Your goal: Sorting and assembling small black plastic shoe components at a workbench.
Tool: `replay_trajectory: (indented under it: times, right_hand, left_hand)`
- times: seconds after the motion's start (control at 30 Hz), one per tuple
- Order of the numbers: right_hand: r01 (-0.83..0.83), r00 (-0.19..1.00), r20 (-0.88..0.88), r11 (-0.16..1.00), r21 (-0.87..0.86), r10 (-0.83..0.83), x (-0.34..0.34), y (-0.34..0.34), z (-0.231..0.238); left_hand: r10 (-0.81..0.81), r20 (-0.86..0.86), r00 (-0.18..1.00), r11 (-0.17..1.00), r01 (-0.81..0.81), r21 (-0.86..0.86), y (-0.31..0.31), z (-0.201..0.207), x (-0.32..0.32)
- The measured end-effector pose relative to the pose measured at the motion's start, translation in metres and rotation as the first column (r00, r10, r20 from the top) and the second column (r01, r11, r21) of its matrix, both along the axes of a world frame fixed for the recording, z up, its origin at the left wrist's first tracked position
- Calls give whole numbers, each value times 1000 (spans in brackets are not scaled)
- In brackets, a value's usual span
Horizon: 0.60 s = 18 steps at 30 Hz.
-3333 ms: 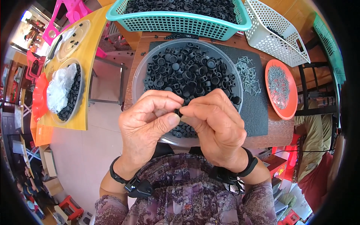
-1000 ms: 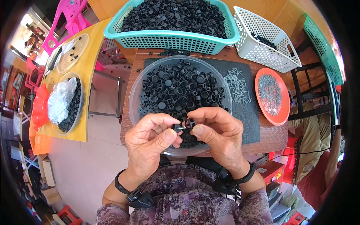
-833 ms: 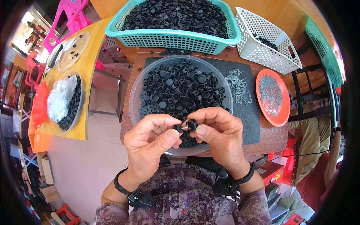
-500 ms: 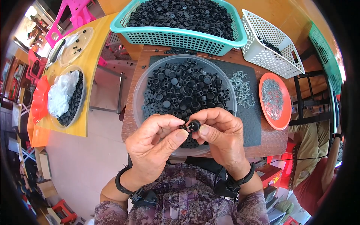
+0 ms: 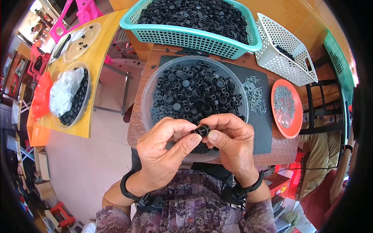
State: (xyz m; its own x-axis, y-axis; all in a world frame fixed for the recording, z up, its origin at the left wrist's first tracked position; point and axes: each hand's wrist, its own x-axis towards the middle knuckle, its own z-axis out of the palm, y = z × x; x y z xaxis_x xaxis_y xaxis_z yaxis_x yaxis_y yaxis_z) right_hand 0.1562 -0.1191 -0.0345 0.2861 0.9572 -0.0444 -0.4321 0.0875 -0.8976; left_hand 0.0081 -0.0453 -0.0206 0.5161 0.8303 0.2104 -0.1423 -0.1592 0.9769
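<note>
Over the near edge of a round clear tub (image 5: pixel 145 101), both my hands meet at a small round black plastic part (image 5: pixel 204 129). My right hand (image 5: pixel 236 145) pinches this part between thumb and fingers. Thumb and forefinger of my left hand (image 5: pixel 165 149) are closed on a smaller dark piece (image 5: pixel 197 131) at its left side. The two pieces touch or nearly touch; the fingertips partly hide them. Beneath, the tub holds many loose black ring-shaped parts (image 5: pixel 194 91) and small flat black discs (image 5: pixel 158 110).
Behind stands a teal basket (image 5: pixel 190 37) heaped with black parts, beside a white perforated basket (image 5: pixel 285 58). Screws (image 5: pixel 254 95) lie on a dark mat; an orange plate (image 5: pixel 297 124) holds more metal pieces. A yellow table (image 5: pixel 101 50) is at left. Another person's arm (image 5: pixel 340 174) shows at right.
The small piece in my left hand now sits closer against the round part, whose light marking has turned out of sight. The surroundings have shifted slightly in view.
</note>
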Motion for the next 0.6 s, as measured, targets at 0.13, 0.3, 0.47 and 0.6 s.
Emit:
replay_trajectory:
  times: [0.13, 0.3, 0.47, 0.6]
  right_hand:
    - [73, 997, 4, 997, -26, -73, -4, 2, 1]
    - [81, 997, 14, 996, -36, -80, -4, 1, 1]
    - [24, 1000, 18, 1000, 11, -24, 2, 0, -4]
    - [15, 999, 31, 1000, 18, -15, 0, 0, -5]
  left_hand:
    - [14, -28, 1000, 997, -12, 71, 1, 1, 0]
    - [8, -23, 1000, 997, -7, 75, 2, 0, 0]
    - [-1, -6, 1000, 998, 1, 60, 2, -3, 3]
    - [15, -19, 1000, 996, -13, 91, 1, -3, 1]
